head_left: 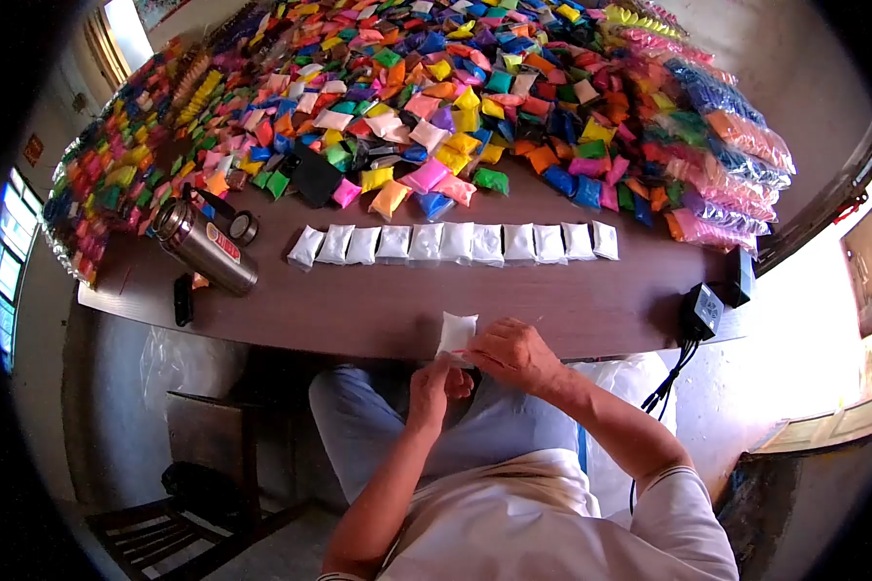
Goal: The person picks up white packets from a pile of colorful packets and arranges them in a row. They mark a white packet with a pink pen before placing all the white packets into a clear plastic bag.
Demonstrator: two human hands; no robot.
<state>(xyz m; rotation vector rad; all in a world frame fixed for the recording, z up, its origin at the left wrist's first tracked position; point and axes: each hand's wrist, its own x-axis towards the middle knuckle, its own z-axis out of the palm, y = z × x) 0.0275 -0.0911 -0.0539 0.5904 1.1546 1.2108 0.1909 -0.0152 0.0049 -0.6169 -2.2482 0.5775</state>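
A small white packet [458,331] stands out over the table's front edge, above my lap. My left hand [434,389] is closed on its lower end, with the fingers curled beneath. My right hand [515,355] is bent over the packet's lower right side, fingertips pinched together. A thin pinkish sliver shows by those fingertips, too small to name. Beyond my hands, a row of several similar white packets [456,242] lies side by side across the table.
On the brown table [358,310], a large heap of colourful packets [436,116] covers the far side. At left stand a steel flask [208,254] and its lid [243,228]. A black box with cables [700,312] sits at the right edge. A wooden chair [179,537] is at lower left.
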